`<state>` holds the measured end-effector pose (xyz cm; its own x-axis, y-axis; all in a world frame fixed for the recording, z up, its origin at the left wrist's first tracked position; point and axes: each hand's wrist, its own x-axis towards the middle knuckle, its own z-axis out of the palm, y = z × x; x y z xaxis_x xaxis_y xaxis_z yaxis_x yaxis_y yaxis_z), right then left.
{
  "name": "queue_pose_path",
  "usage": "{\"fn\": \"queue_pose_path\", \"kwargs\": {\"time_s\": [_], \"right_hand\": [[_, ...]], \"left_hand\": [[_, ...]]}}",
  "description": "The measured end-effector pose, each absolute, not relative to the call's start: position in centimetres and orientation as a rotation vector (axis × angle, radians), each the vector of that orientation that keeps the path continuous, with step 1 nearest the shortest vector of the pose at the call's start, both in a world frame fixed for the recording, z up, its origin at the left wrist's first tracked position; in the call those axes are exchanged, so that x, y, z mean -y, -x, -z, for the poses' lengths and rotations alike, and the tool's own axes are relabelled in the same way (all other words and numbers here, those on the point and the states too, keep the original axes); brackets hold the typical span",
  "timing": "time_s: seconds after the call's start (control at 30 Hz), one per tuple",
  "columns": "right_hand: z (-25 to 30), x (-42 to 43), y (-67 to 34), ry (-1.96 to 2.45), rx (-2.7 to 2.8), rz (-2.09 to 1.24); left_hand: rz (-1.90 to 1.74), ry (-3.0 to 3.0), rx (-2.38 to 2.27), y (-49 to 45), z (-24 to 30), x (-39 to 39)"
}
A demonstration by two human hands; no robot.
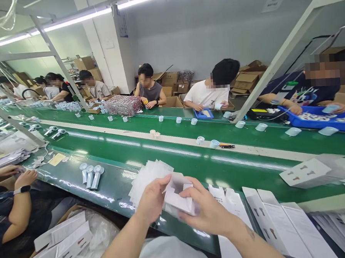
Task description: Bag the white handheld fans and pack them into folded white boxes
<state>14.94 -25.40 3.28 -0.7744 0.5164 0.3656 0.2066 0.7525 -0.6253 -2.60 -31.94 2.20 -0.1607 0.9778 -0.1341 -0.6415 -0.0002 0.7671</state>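
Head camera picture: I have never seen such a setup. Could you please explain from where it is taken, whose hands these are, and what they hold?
There is no robot here. A camera on a person's head looks forward and down, so the bare left hand and right hand at the front are the wearer's own. Together they hold a small white box, open at the top.

On the long green work surface, a fanned pile of thin whitish sheets lies behind the left hand. Three grey-blue devices with handles lie farther left, and long white cartons with small printed pictures lie to the right. Small pale-blue round cups stand farther away, before co-workers.
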Motion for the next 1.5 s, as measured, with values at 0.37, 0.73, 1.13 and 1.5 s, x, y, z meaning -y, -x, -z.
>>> {"fn": "queue_pose_path", "kwargs": {"time_s": [0.37,0.73,1.13,1.5], "right_hand": [[-3.8,22.0,-14.9,0.353,2.577,-1.266],[-2.0,28.3,-13.6,0.748,2.412,-0.670],[-2.7,27.4,-16.2,0.604,2.288,-1.102],[-3.2,26.4,-19.1,0.472,2.274,-1.276]], "left_hand": [[-1.342,-0.293,-0.769,2.0,-2.3,31.0],[-1.708,-0.619,-1.274,0.8,-1.3,33.1],[-1.266,-0.692,-0.888,1.6,-3.1,31.6],[-1.302,-0.673,-1.010,-1.5,-2.7,33.3]]}}
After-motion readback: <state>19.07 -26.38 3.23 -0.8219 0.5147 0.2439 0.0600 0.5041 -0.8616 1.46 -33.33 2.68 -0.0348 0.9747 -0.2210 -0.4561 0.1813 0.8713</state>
